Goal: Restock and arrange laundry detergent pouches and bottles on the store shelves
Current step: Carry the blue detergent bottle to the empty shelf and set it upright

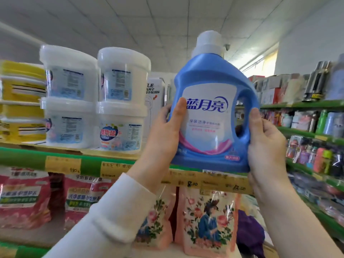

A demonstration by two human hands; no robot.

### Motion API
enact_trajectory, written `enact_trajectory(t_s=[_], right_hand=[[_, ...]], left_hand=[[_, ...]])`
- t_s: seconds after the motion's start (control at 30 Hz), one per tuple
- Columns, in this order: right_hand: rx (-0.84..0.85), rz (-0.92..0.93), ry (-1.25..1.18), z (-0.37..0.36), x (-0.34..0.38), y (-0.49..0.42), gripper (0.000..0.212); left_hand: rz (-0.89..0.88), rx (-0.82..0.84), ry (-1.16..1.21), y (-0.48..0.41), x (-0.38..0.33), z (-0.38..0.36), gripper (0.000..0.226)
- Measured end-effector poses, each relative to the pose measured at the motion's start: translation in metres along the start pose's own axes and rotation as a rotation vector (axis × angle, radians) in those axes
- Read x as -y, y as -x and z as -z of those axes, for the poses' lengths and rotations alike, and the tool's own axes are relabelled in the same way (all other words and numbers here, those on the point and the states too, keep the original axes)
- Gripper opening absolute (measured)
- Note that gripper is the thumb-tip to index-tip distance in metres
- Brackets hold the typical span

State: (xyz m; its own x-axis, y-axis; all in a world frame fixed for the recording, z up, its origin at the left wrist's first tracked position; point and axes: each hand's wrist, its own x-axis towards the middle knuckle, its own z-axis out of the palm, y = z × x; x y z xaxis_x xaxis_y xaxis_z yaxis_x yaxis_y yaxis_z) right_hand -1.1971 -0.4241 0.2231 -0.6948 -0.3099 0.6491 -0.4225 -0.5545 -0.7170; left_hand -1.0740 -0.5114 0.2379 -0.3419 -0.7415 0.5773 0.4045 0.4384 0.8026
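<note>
A blue detergent bottle (214, 116) with a white cap and a white label is held upright in front of the top shelf's green edge (28, 159). My left hand (165, 131) grips its left side, thumb across the label. My right hand (264, 146) grips its right side by the handle, thumb on the handle's outer edge. On the shelf below stand floral pink detergent pouches (208, 220) and red-and-white pouches (24, 198).
White tubs (121, 101) are stacked two high on the top shelf, with yellow tubs (20, 101) at the far left and a white box (154, 101) behind. Yellow price tags (204, 180) line the shelf edge. Another green shelf rack (316, 131) full of goods runs along the right.
</note>
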Motion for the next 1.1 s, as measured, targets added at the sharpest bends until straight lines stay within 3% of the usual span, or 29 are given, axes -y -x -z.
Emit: enact_trajectory(t_s=[0.1,0.33,0.57,0.9,1.1], right_hand=[[0.027,0.006,0.040,-0.014,-0.006,-0.022,0.034],[0.128,-0.186,0.004,-0.040,-0.032,-0.043,0.023],[0.152,-0.331,-0.051,-0.052,-0.055,-0.044,0.030],[0.192,-0.387,-0.103,-0.060,-0.064,-0.053,0.015],[0.245,-0.384,-0.077,-0.053,-0.065,-0.053,0.026]], left_hand=[[-0.011,0.006,-0.032,-0.022,0.004,0.001,0.047],[0.049,0.021,-0.133,-0.052,0.029,0.018,0.042],[0.082,0.066,-0.178,-0.063,0.046,0.031,0.041],[0.089,0.046,-0.145,-0.073,0.055,0.036,0.041],[0.067,0.061,-0.164,-0.068,0.050,0.039,0.041]])
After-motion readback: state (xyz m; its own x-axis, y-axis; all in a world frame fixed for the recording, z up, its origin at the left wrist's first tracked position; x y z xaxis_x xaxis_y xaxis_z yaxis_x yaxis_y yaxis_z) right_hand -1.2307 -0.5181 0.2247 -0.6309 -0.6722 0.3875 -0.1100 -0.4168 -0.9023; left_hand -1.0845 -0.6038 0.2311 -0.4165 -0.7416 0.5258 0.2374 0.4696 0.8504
